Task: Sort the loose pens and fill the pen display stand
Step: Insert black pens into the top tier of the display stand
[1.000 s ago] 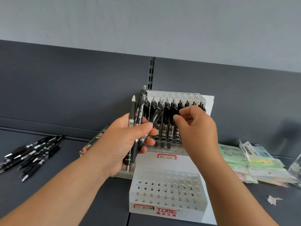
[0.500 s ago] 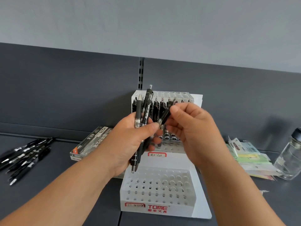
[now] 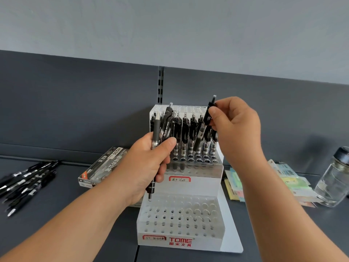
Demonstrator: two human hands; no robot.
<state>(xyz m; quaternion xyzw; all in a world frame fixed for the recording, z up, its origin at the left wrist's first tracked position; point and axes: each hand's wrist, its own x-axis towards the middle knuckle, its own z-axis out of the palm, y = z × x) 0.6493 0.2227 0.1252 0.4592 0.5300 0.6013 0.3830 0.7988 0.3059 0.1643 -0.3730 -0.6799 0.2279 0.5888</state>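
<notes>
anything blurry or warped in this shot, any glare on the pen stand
Head view: the loose black pens at the left edge are smeared; the white plastic pen display stand and its red lettering read sharp, without strong glare; the dark grey back panel shows a nearly straight top edge, so little warp; light is soft.

We face a pale grey wall above a dark grey back panel, split by a slotted metal upright. Below us lies a dark grey shelf, evenly lit.
</notes>
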